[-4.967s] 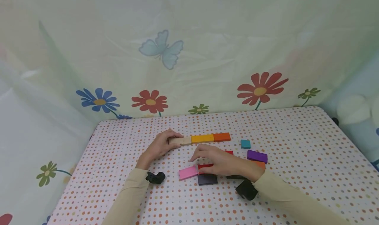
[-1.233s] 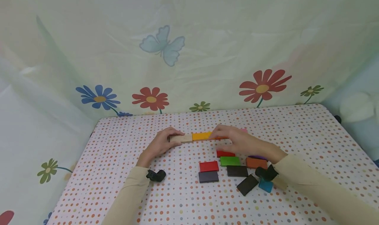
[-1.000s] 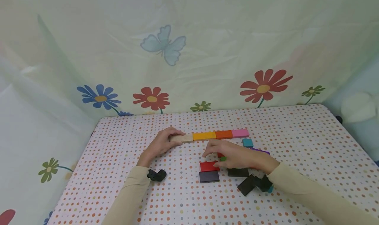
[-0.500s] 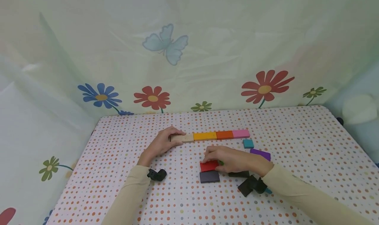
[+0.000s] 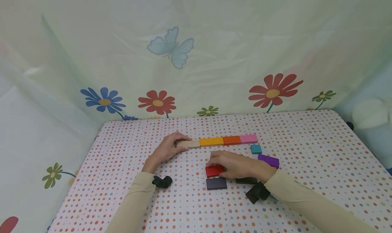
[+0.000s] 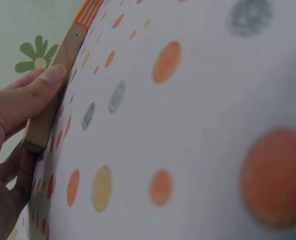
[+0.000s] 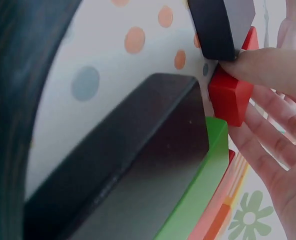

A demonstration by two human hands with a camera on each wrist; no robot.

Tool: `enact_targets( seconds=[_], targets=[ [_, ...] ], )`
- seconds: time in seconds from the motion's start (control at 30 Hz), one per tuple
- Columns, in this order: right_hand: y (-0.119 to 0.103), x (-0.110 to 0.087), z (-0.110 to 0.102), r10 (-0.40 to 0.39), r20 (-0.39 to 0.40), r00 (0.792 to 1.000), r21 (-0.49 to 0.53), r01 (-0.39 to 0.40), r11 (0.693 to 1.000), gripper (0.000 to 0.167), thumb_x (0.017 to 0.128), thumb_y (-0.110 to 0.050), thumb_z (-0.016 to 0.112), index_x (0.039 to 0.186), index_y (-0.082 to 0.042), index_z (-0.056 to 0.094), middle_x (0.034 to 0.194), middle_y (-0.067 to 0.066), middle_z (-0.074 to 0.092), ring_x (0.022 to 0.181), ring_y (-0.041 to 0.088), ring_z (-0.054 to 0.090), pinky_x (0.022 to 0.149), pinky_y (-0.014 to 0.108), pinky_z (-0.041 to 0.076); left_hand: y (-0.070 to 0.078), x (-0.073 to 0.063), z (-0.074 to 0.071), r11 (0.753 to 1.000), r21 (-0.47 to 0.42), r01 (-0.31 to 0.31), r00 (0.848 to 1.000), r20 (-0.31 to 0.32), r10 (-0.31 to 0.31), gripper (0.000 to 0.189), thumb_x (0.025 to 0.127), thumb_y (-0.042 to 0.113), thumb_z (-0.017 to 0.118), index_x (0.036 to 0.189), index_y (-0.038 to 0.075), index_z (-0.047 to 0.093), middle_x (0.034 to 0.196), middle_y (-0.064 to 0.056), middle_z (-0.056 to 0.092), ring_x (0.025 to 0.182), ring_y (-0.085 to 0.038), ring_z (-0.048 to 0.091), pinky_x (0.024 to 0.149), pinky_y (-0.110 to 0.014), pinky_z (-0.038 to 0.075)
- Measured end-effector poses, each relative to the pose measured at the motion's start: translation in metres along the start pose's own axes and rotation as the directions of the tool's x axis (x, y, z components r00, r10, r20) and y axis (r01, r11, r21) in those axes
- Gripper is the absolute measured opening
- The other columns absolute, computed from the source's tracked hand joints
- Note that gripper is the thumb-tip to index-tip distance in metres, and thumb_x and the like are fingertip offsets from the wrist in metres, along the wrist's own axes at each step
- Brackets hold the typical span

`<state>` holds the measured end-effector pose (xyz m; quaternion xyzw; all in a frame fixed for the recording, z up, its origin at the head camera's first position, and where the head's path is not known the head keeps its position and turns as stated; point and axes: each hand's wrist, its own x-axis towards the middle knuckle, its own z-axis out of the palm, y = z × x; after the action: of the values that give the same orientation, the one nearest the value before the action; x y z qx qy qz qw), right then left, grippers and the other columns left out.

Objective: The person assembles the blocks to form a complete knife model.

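My left hand (image 5: 169, 147) grips the left end of a plain wooden block (image 5: 194, 144), thumb on its near side in the left wrist view. That block starts a row lying end to end: a yellow block (image 5: 211, 141), an orange block (image 5: 231, 140) and a pink block (image 5: 248, 138). Closer to me, my right hand (image 5: 234, 165) pinches a red block (image 5: 214, 171) between thumb and fingers. Just below the red one lies a dark grey block (image 5: 216, 184). The right wrist view shows a green block (image 7: 218, 142), which the hand hides from the head view.
Right of the row are a small teal block (image 5: 256, 149) and a purple block (image 5: 268, 160). A black block (image 5: 246, 181) and another black block (image 5: 251, 195) lie under the right wrist. A dotted cloth (image 5: 183, 209) covers the table; a flowered curtain (image 5: 214, 73) hangs behind.
The pink block, earlier beside the red one, now sits at the row's right end. My right hand has come back from the row and taken the red block, shifting it slightly left.
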<state>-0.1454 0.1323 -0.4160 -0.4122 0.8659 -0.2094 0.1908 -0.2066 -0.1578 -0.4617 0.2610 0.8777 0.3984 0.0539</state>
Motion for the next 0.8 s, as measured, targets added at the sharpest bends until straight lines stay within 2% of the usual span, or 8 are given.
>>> enact_targets(
  seconds=[0.17, 0.27, 0.37, 0.53, 0.6, 0.8],
  targets=[
    [0.001, -0.003, -0.003, -0.014, -0.031, 0.999, 0.043, 0.015, 0.999, 0.037, 0.091, -0.004, 0.081, 0.126, -0.013, 0.074, 0.118, -0.004, 0.064, 0.106, 0.01, 0.058, 0.097, 0.037, 0.055, 0.0, 0.0, 0.0, 1.0, -0.001, 0.008, 1.0, 0.004, -0.008, 0.033, 0.094, 0.015, 0.08, 0.127, 0.014, 0.076, 0.123, -0.005, 0.068, 0.108, -0.022, 0.063, 0.098, -0.043, 0.051],
    [0.004, -0.01, -0.011, -0.019, -0.102, 0.995, 0.07, 0.026, 0.997, 0.039, 0.09, -0.005, 0.081, 0.127, -0.013, 0.073, 0.12, -0.002, 0.065, 0.107, 0.015, 0.06, 0.096, 0.039, 0.056, 0.0, 0.0, 0.0, 1.0, 0.005, 0.005, 1.0, 0.005, -0.005, 0.033, 0.095, 0.015, 0.08, 0.128, 0.014, 0.076, 0.124, -0.005, 0.068, 0.109, -0.022, 0.063, 0.098, -0.043, 0.051],
    [0.01, -0.02, -0.026, 0.012, -0.185, 0.983, 0.098, 0.006, 0.995, 0.041, 0.089, -0.004, 0.082, 0.128, -0.013, 0.073, 0.122, 0.002, 0.066, 0.111, 0.023, 0.061, 0.095, 0.044, 0.057, 0.0, 0.0, 0.0, 1.0, 0.01, -0.001, 1.0, 0.006, 0.001, 0.034, 0.095, 0.015, 0.079, 0.128, 0.014, 0.075, 0.124, -0.005, 0.068, 0.108, -0.022, 0.063, 0.097, -0.043, 0.051],
    [0.032, -0.043, -0.049, 0.077, -0.313, 0.947, 0.126, -0.039, 0.991, 0.045, 0.088, 0.002, 0.082, 0.13, -0.009, 0.073, 0.117, 0.005, 0.068, 0.107, 0.026, 0.064, 0.092, 0.05, 0.059, 0.0, 0.0, 0.0, 1.0, 0.007, -0.01, 1.0, 0.003, 0.01, 0.034, 0.094, 0.014, 0.079, 0.128, 0.014, 0.075, 0.124, -0.005, 0.068, 0.108, -0.022, 0.063, 0.096, -0.043, 0.051],
    [0.044, -0.054, -0.056, 0.107, -0.355, 0.929, 0.116, -0.07, 0.991, 0.046, 0.087, 0.003, 0.082, 0.13, -0.008, 0.072, 0.119, 0.007, 0.068, 0.11, 0.028, 0.064, 0.093, 0.053, 0.058, 0.0, 0.0, 0.0, 1.0, 0.01, -0.015, 1.0, 0.001, 0.015, 0.034, 0.094, 0.014, 0.08, 0.128, 0.014, 0.075, 0.124, -0.005, 0.068, 0.108, -0.022, 0.063, 0.096, -0.043, 0.051],
    [0.076, -0.089, -0.066, 0.206, -0.423, 0.882, 0.096, -0.183, 0.978, 0.049, 0.085, 0.003, 0.084, 0.131, -0.004, 0.07, 0.122, 0.015, 0.068, 0.114, 0.037, 0.064, 0.093, 0.057, 0.057, -0.001, 0.0, 0.001, 1.0, 0.022, -0.016, 1.0, 0.002, 0.016, 0.034, 0.094, 0.014, 0.08, 0.128, 0.014, 0.075, 0.124, -0.005, 0.068, 0.107, -0.021, 0.063, 0.096, -0.042, 0.052]
  ],
)
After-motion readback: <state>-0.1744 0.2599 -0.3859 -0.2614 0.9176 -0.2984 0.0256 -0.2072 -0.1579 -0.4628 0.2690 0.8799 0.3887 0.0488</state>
